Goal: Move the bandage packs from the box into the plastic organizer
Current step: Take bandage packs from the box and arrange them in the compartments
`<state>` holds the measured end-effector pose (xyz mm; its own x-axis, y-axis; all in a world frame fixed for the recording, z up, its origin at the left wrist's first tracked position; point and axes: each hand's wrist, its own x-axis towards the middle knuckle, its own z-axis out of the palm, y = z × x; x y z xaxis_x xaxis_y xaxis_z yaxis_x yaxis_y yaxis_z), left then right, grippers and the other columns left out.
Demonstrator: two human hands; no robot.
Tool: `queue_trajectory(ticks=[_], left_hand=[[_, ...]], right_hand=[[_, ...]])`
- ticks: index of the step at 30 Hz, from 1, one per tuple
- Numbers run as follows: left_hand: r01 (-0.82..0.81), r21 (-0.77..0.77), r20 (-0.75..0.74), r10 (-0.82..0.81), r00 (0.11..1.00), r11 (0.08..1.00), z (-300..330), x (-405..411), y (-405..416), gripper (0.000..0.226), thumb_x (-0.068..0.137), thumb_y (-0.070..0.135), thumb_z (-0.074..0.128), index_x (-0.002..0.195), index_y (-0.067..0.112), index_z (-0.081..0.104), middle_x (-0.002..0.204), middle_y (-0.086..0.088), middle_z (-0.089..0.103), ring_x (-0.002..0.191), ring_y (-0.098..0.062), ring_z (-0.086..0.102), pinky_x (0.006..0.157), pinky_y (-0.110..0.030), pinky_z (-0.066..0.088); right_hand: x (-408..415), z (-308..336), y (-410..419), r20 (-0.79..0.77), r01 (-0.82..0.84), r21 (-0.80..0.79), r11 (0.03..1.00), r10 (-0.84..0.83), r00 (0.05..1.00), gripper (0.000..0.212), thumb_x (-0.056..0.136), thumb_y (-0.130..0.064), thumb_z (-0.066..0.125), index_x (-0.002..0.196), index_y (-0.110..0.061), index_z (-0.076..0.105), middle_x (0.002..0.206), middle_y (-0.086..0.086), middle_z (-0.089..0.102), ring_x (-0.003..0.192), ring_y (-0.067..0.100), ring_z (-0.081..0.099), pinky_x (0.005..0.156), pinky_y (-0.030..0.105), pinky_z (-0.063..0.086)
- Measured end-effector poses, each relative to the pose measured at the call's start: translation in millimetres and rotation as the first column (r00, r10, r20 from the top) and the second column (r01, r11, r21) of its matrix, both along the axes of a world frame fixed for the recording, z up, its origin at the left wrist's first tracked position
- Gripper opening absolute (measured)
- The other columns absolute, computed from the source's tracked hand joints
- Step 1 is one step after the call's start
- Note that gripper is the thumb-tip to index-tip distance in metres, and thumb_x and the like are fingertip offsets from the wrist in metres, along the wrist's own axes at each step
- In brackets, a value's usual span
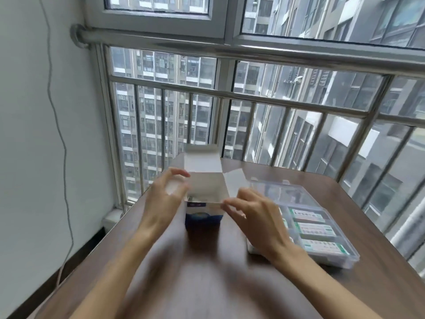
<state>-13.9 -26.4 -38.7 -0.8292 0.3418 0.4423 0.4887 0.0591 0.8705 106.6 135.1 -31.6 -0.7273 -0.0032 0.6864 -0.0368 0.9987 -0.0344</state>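
Head view is showing the box (pixel 203 210) standing upright on the table (pixel 207 284), flaps open, with the plastic organizer (pixel 322 229) just to its right, already holding 3 packs (pixel 309 215). The right hand (pixel 255 217) is pinching the near flap; the left hand (pixel 164 196) is hovering loosely curled, holding nothing. Blur is hiding what remains inside. Tugging that flap risks tipping the light box.

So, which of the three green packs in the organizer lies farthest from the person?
The green pack nearest the window; the other two lie closer to the person in the organizer.
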Motion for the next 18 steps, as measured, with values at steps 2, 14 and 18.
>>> queue_trajectory(ticks=[2, 14, 18], left_hand=[[0.018, 0.018, -0.105, -0.017, 0.994, 1.0, -2.4, 8.0, 0.5, 0.02, 0.083, 0.018, 0.066, 0.092, 0.036, 0.068, 0.112, 0.015, 0.066, 0.108, 0.012, 0.053, 0.084, -0.001, 0.036], [0.15, -0.052, -0.215, -0.158, 0.964, 0.987, -18.0, 11.5, -2.6, 0.038, 0.082, 0.02, 0.06, 0.117, 0.037, 0.063, 0.119, 0.009, 0.065, 0.116, -0.003, 0.056, 0.102, -0.025, 0.042], [0.147, -0.038, -0.228, -0.152, 0.962, 0.988, -19.4, 13.0, -4.5, 0.035, 0.086, 0.019, 0.054, 0.114, 0.039, 0.064, 0.116, 0.01, 0.065, 0.114, -0.004, 0.057, 0.098, -0.017, 0.042]], right_hand=[[4.9, -8.2, 1.3, 0.007, 0.018, -0.04, 0.999, -0.018, 1.0, 0.008, 0.079, -0.028, 0.067, 0.072, -0.025, 0.07, 0.06, -0.005, 0.048, 0.054, 0.016, 0.05, 0.043, 0.024, 0.039], [-27.7, 12.8, -42.7, 0.462, 0.148, -0.117, 0.982, -0.078, 0.884, 0.025, 0.089, -0.013, 0.044, 0.109, -0.011, 0.059, 0.113, 0.01, 0.061, 0.105, 0.033, 0.057, 0.077, 0.036, 0.045], [-54.4, 16.3, -48.6, 0.66, 0.269, -0.088, 0.959, -0.146, 0.737, 0.042, 0.088, -0.015, 0.055, 0.129, -0.013, 0.047, 0.123, 0.014, 0.057, 0.109, 0.035, 0.056, 0.079, 0.034, 0.044]])
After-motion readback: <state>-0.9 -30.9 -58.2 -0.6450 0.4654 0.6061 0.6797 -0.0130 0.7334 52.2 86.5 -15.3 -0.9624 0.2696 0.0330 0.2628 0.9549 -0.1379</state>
